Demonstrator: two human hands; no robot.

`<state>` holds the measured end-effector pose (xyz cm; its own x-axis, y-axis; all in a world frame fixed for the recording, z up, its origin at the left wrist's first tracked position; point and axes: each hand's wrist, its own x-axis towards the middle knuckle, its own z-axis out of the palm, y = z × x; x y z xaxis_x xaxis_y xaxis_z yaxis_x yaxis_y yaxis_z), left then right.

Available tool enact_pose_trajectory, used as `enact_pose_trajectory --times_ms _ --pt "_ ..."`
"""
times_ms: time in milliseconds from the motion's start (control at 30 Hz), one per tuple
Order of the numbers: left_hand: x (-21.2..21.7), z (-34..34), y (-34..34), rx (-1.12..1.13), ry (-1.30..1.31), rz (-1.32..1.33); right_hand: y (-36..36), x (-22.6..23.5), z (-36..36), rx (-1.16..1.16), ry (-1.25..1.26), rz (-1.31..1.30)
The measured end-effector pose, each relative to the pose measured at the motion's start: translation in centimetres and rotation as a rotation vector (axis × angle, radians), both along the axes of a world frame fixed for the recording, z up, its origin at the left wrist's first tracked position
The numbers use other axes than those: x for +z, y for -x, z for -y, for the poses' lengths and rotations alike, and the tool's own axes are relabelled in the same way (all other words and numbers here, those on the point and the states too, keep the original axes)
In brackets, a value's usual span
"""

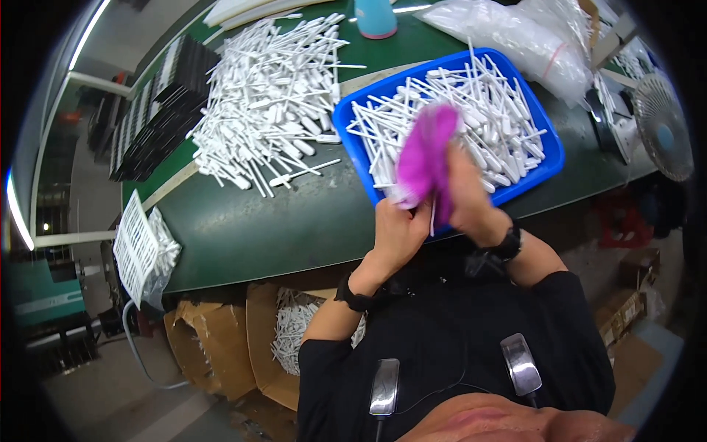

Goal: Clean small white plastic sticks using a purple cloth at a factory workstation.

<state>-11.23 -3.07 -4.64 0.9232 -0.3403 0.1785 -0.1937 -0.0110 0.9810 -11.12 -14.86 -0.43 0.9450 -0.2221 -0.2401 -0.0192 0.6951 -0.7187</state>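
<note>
Over blue tray (pixel 353 140), hands, purple cloth (pixel 426 155)

Loose sticks (pixel 269 103) left of tray (pixel 353 140) — both on table (pixel 294 221)

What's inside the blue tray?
The blue tray holds a loose heap of white plastic sticks. The purple cloth and both hands, left hand and right hand, cover its near part; the tray floor is hidden.
</note>
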Motion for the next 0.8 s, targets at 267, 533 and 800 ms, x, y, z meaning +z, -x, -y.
enact_pose_trajectory --times_ms 267,533,800 --pt "6.0 -4.1 -1.8 -0.187 -0.384 0.028 1.0 -2.8 2.3 0.191 0.017 0.151" --pt "5.4 -5.4 -3.7 0.097 0.269 -0.240 2.0 -1.7 -0.3 0.565 0.664 0.312" --pt "4.5 -4.9 -3.7 0.363 0.545 -0.360 2.8 -0.8 1.2 0.393 1.219 0.349"
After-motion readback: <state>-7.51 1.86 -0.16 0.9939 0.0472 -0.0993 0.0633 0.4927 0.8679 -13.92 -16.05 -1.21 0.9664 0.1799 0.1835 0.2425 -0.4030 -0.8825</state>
